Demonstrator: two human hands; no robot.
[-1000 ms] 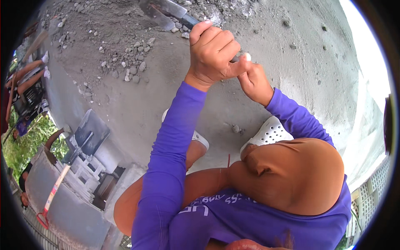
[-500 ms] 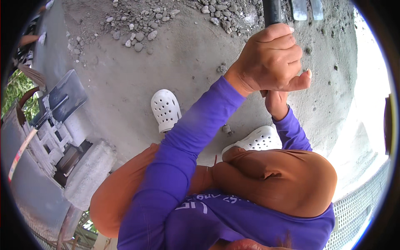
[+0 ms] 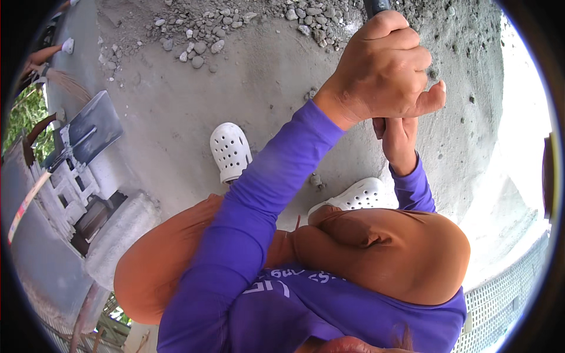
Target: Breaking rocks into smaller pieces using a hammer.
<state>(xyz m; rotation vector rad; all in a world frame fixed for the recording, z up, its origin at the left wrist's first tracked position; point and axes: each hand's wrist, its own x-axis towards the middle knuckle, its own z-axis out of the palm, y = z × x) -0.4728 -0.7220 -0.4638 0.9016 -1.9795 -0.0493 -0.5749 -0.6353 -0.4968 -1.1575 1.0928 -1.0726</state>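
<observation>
Compared with a second ago, the left grip is working farther right over the floor, so the effort seems to be shifting; it is clenching a dark handle toward the floor's far edge. The right grip is sitting behind, its hold hidden. A shovel leftward is bearing illegible coloured markings; the purple shirt, white lettering.

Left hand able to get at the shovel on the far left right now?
Likely not: the left hand is closed around a dark handle, and the shovel sits well off, past the left shoe.
</observation>
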